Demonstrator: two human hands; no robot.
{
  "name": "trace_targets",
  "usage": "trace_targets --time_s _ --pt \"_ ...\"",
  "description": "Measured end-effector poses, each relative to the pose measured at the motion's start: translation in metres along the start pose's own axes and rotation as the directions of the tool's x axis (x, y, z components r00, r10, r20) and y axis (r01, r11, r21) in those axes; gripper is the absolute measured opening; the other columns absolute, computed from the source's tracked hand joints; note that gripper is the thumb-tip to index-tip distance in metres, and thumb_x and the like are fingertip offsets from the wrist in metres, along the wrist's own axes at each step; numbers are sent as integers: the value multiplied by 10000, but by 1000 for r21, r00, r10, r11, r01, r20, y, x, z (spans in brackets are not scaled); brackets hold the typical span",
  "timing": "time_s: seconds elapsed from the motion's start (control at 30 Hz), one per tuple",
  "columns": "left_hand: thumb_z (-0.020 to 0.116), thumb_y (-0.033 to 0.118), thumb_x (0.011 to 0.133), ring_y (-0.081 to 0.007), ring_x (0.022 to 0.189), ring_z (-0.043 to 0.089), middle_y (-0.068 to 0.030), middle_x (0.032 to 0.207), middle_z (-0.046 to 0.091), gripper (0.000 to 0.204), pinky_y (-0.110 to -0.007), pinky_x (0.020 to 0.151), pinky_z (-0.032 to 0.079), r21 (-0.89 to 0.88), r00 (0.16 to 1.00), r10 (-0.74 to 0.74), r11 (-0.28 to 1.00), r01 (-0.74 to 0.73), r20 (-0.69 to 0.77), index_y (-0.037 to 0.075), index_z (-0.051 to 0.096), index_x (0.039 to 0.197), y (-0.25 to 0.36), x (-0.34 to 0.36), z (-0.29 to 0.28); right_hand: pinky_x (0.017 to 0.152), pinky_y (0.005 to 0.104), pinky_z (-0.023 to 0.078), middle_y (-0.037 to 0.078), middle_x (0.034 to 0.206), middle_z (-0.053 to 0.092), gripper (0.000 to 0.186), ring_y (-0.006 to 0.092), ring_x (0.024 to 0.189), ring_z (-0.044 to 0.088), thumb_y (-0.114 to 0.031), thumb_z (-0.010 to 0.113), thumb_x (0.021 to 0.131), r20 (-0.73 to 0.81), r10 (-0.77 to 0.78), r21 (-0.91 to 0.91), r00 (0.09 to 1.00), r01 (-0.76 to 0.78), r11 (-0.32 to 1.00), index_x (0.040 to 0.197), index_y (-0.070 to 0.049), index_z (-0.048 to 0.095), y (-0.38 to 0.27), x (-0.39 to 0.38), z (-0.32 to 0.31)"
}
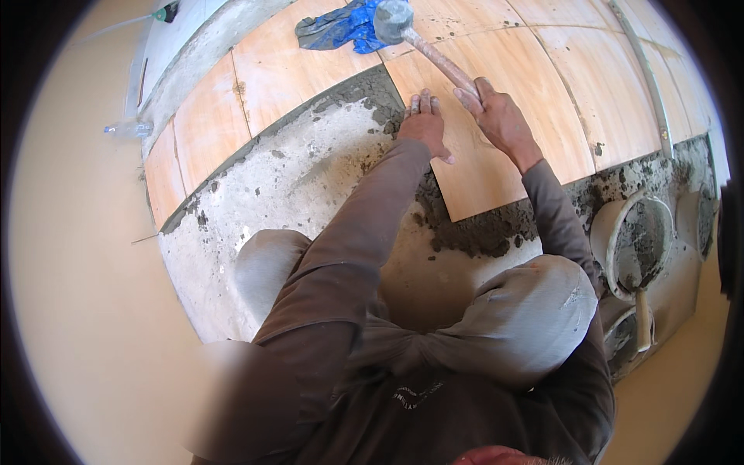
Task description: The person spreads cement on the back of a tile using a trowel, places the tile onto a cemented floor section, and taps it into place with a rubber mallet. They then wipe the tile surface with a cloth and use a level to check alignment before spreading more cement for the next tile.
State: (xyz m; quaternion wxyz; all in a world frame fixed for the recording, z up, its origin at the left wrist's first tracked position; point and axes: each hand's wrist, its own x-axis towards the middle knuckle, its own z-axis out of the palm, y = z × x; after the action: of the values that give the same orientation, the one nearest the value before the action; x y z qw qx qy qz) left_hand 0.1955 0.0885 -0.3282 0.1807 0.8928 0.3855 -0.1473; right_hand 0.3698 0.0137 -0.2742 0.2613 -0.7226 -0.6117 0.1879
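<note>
My right hand (500,120) is closed round the handle of a mallet (440,60), whose grey round head is raised toward the far side. Flat on a wood-patterned floor tile (474,167) rests my left hand (425,128), fingers stretched out near the tile's left edge. Nothing is held in it. Dark wet mortar (488,229) shows under and around the near edge of this tile, and more mortar (372,89) lies along its left side.
Laid tiles (287,62) run across the far side and left. A crumpled blue plastic bag (341,29) lies on them. At right are a long straightedge (647,74) and buckets (608,229) with mortar. A plastic bottle (130,129) lies by the left wall.
</note>
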Motion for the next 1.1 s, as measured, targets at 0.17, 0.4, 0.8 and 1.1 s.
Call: trace_targets --time_s 0.17,0.4,0.8,1.1 --pt "981 547 580 -443 1591 114 -290 1714 65 1500 -472 1300 170 -12 999 -26 1000 26 41 -84 105 1622 3 0 -3 642 556 524 283 786 682 467 501 767 676 -486 557 1050 -188 18 141 982 8 990 1123 -25 553 -14 -11 14" --pt "988 538 563 -458 1588 108 -294 1712 70 1507 -471 1301 159 -37 1000 -6 999 6 -1 -80 115 1624 -9 5 2 685 557 557 271 816 706 462 474 792 701 -481 517 1065 -24 64 -75 998 -66 995 1121 -27 579 -19 -7 -8" --pt "980 520 586 -453 1589 101 -312 1705 64 1468 -442 1294 205 29 998 -45 999 43 53 -87 130 1618 5 -2 -10 649 546 561 278 769 694 511 464 741 705 -484 509 1069 -224 172 -66 959 -191 979 1102 22 566 10 -45 -25" --pt "997 486 564 -462 1582 131 -316 1699 90 1460 -457 1274 263 41 997 -60 997 59 43 -85 160 1615 2 -3 -11 704 575 548 330 800 687 493 514 796 696 -445 479 1093 -318 410 249 855 -342 906 1078 47 506 34 -38 -63"
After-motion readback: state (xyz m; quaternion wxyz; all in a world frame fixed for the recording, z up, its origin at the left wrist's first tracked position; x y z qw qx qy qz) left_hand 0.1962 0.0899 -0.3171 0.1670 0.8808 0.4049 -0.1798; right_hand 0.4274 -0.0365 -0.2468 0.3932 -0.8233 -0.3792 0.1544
